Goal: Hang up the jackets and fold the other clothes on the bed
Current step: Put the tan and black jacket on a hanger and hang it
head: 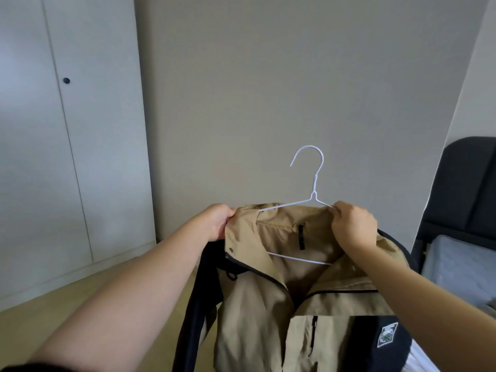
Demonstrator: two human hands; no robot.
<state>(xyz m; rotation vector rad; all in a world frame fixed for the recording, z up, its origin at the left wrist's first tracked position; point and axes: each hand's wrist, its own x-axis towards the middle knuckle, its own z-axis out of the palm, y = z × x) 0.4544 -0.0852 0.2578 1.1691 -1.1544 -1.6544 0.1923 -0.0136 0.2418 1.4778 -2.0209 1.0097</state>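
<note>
While the jacket (268, 318) hangs in the air close in front of the person, beige front open and dark sleeves drooping toward the floor (80, 304), the first part of the job looks about half done. The left hand (214, 221) has its fingers curled round the left edge of the collar, gripping the cloth. The right hand (354, 226) pinches the other side of the collar together with the right arm of a white wire hanger (314, 196). The hanger's left arm runs under the collar and its bottom bar shows inside the neck opening, so the hanger sits in the jacket (whether both shoulders are properly seated I cannot tell, since the hands cover them). Its hook points up, free of any rail. Left to do, by my reckoning: settle the shoulders, carry the jacket to a rail, then deal with the rest of the clothes. Farther off to the right lies the bed (456, 264) with its dark headboard (467, 183); a grey scrap at the frame's edge may be another garment. Beyond stand the bare wall (268, 76) and, to the left, a closed wardrobe (53, 130).
</note>
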